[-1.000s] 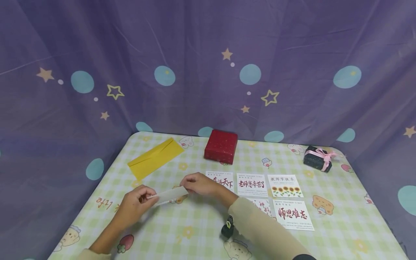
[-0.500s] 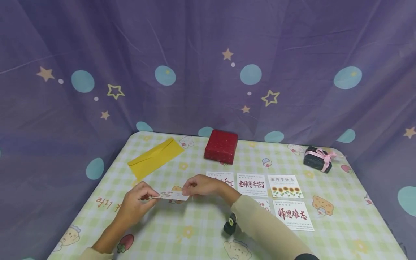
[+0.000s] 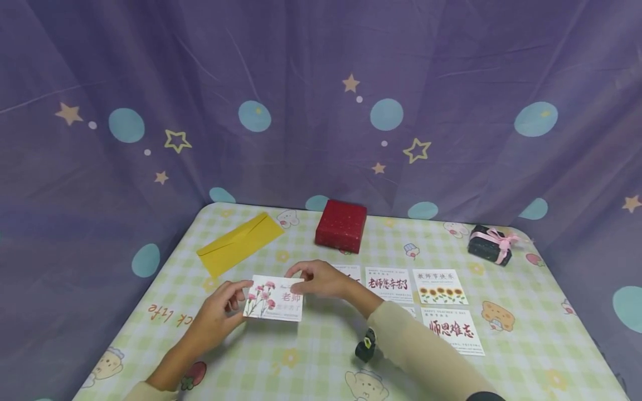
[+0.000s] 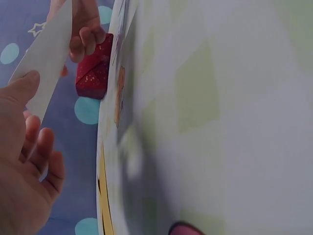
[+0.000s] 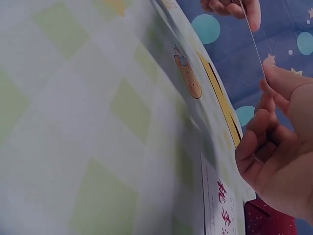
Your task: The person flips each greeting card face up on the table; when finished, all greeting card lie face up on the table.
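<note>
A white greeting card [image 3: 273, 301] with pink carnations and red Chinese characters is held up above the table, its printed face turned to the head camera. My left hand [image 3: 219, 313] pinches its left edge between thumb and fingers. At the card's right edge, my right hand [image 3: 321, 281] pinches it near the upper corner. The left wrist view shows the plain white back of the card [image 4: 49, 58]. Seen from the right wrist, the card [image 5: 255, 49] is nearly edge-on, with the right thumb pressed against it.
Several printed cards [image 3: 440, 288] lie in rows on the checked tablecloth [image 3: 251, 373], partly hidden by my right arm. A yellow envelope [image 3: 239, 244] lies at the back left. Behind stand a red box [image 3: 341, 225] and a black box [image 3: 490, 245] with a pink ribbon.
The card has tipped up from nearly edge-on, so its carnation face now shows fully. Both hands have shifted slightly right, still holding it.
</note>
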`<action>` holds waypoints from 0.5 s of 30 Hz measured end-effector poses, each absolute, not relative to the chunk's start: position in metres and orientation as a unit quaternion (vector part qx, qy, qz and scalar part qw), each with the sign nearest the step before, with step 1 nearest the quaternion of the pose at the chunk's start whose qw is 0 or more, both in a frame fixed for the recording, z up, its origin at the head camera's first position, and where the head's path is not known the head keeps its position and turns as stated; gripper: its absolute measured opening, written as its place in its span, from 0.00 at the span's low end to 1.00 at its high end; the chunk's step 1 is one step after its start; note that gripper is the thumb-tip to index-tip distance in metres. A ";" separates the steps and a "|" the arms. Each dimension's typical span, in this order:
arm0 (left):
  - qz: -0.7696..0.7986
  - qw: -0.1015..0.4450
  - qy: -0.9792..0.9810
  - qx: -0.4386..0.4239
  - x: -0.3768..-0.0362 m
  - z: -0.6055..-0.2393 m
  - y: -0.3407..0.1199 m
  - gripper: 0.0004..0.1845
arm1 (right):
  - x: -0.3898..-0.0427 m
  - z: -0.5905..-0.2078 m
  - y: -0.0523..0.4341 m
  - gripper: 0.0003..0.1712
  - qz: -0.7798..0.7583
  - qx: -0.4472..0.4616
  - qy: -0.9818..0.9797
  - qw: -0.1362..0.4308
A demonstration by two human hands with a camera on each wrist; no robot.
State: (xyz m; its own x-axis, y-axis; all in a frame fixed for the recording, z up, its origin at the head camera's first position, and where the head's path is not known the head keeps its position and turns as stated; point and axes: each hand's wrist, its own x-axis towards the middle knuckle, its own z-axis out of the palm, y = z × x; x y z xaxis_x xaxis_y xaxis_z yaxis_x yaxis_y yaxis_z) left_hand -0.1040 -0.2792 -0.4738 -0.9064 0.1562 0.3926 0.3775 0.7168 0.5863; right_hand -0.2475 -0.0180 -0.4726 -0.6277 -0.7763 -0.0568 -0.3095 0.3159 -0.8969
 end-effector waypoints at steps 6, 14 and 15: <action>-0.356 0.097 -0.916 -0.160 -0.107 -0.474 -0.272 0.42 | -0.247 -0.471 -0.004 0.17 -0.457 -0.367 0.780 0.217; -0.365 -0.002 -0.907 -0.212 -0.113 -0.471 -0.259 0.59 | -0.246 -0.471 0.024 0.17 -0.442 -0.365 0.794 0.206; -0.366 -0.009 -0.905 -0.218 -0.114 -0.471 -0.257 0.60 | -0.245 -0.472 0.027 0.17 -0.440 -0.362 0.795 0.206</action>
State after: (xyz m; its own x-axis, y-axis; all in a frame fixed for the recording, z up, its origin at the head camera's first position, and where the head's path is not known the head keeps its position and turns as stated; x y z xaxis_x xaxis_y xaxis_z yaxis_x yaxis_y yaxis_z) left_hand -0.1138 -0.2566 -0.4707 -0.9046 0.4015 0.1435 0.3883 0.6369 0.6660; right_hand -0.2452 0.0272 -0.4717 -0.6530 -0.7573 -0.0084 -0.3949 0.3499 -0.8495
